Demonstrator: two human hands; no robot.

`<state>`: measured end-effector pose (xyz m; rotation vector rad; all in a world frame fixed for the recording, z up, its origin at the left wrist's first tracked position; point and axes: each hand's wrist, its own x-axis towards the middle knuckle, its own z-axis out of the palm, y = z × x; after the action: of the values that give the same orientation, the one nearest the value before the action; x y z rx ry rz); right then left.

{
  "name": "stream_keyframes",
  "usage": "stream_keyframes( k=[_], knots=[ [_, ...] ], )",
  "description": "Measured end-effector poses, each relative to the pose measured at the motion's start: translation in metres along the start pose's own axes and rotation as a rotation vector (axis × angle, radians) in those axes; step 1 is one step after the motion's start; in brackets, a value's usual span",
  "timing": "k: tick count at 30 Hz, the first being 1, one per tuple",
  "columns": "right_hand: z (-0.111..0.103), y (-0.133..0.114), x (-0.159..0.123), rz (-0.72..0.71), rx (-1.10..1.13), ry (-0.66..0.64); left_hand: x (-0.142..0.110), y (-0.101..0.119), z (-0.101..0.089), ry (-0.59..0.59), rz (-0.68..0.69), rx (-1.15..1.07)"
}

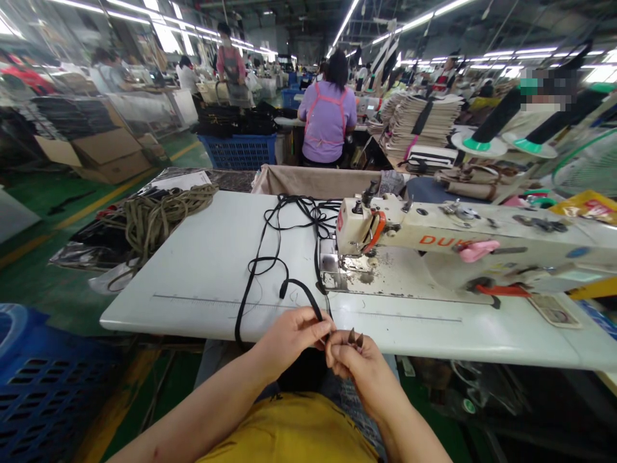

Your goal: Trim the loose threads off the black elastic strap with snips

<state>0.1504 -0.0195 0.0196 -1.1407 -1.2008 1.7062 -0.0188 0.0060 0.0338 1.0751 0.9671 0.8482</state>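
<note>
My left hand (301, 331) pinches a narrow black strap (308, 292) over the front edge of the white table (193, 270). The strap's free end curls up onto the tabletop. Close against it, my right hand (354, 360) is closed around small thread snips (355, 337); two pointed blades stick out above the fingers and the rest is hidden in the palm. More of the black strap lies in loose loops to the left of the sewing machine (429, 241), and one run hangs over the table's front edge.
Bundled olive straps (164, 212) lie at the table's left end. A blue basket (43, 386) stands on the floor at left. Thread cones (496, 119) rise at right. A person in purple (328, 119) sits ahead, beyond a fabric-lined bin (313, 180).
</note>
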Motion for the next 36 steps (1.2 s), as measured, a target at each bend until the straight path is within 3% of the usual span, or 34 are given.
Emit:
stream_keyframes(
  k=[2,7,9,13,15,18,21,24,28,32,36],
  knots=[
    [0.0,0.003,0.001,-0.029,0.036,0.01,0.0,-0.002,-0.002,0.023,0.009,0.012],
    [0.001,0.006,0.005,-0.211,0.026,0.114,0.007,-0.007,-0.009,0.252,0.004,0.046],
    [0.002,0.006,0.007,-0.242,0.057,0.118,0.009,-0.007,-0.01,0.285,-0.001,0.105],
    [0.008,0.0,0.011,-0.197,0.184,-0.003,0.01,-0.003,-0.006,0.251,0.034,0.277],
    [0.012,-0.004,0.013,-0.14,0.23,0.008,0.01,-0.002,-0.005,0.268,0.083,0.342],
    [0.015,-0.006,0.014,-0.082,0.256,0.072,0.012,-0.003,-0.012,0.387,0.149,0.373],
    [0.015,-0.002,0.012,-0.112,0.214,0.074,0.017,-0.007,-0.026,0.51,0.192,0.278],
    [0.01,0.001,0.012,-0.183,0.142,0.083,0.021,-0.011,-0.034,0.484,0.19,0.182],
    [0.002,-0.001,0.02,-0.253,0.142,0.103,0.021,-0.014,-0.026,0.424,0.068,0.155],
    [0.009,0.001,0.028,-0.092,0.362,0.133,0.018,-0.016,-0.015,0.361,0.02,0.122],
    [0.026,0.005,0.029,-0.058,0.487,0.199,0.02,-0.018,-0.014,0.499,0.092,0.168]
  ],
)
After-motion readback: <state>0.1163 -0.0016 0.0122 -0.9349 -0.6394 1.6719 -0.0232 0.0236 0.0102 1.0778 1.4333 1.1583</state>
